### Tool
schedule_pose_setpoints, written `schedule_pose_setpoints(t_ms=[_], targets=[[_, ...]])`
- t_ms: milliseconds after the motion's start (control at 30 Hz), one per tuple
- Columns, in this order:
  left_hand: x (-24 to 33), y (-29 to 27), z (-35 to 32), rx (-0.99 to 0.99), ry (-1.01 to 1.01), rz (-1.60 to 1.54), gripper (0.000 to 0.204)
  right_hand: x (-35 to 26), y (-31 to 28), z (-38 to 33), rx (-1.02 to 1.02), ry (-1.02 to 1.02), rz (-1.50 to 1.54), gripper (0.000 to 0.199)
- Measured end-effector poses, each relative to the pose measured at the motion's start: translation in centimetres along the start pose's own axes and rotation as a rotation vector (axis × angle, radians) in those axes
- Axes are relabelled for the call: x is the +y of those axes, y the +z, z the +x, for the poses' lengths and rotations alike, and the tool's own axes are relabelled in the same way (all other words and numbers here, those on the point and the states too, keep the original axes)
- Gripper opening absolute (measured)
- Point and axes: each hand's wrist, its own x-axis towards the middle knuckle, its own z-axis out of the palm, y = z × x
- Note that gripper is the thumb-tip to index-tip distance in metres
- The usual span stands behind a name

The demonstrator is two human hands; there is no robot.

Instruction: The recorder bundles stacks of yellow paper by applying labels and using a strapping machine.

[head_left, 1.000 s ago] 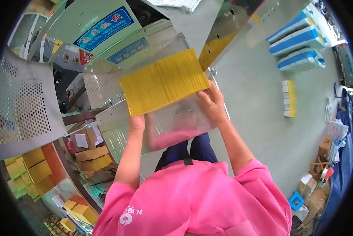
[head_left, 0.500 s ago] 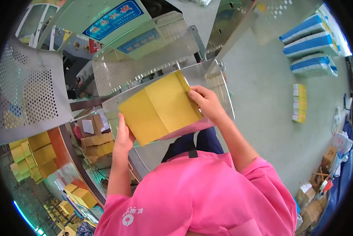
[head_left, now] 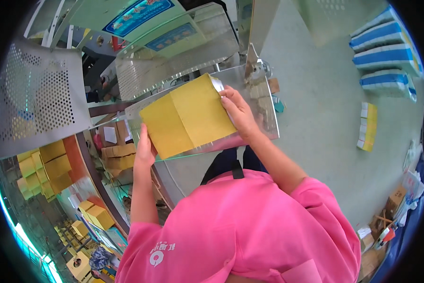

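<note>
left hand (head_left: 145, 150): my grip closed on lower left edge of yellow card stack (head_left: 188, 115)
right hand (head_left: 238, 111): my grip clamps stack's right edge
stack: tilted, held over clear tray (head_left: 264, 106)
left side: yellow boxes (head_left: 42, 165)

Under my yellow stack (head_left: 188, 115) runs a shiny metal counter (head_left: 264, 108), tilted. On the grey floor (head_left: 316, 122) to my right lie blue-and-white bundles (head_left: 386, 56) and a yellow-white pack (head_left: 367, 126); cartons (head_left: 395, 200) sit nearer.

One head-worn fisheye view looks steeply down, close above the pink shirt (head_left: 250, 226), facing the metal tray (head_left: 264, 108).
</note>
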Motion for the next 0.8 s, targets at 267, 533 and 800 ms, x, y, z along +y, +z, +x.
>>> schedule_pose_setpoints(t_ms=[267,533,800], targets=[[-3.3,-1.2,1.4,0.122,0.093,-0.082,0.064,-1.7,1.6,-0.2,-0.062,0.152,0.180,0.042],[-5.2,2.4,2.9,0.037,0.243,-0.504,0.060,-2.4,2.8,0.4,0.015,0.018,0.078,0.045],[3.2,4.4,9.0,-0.102,0.341,-0.270,0.060,-5.3,3.0,5.7,0.015,0.000,0.134,0.053]])
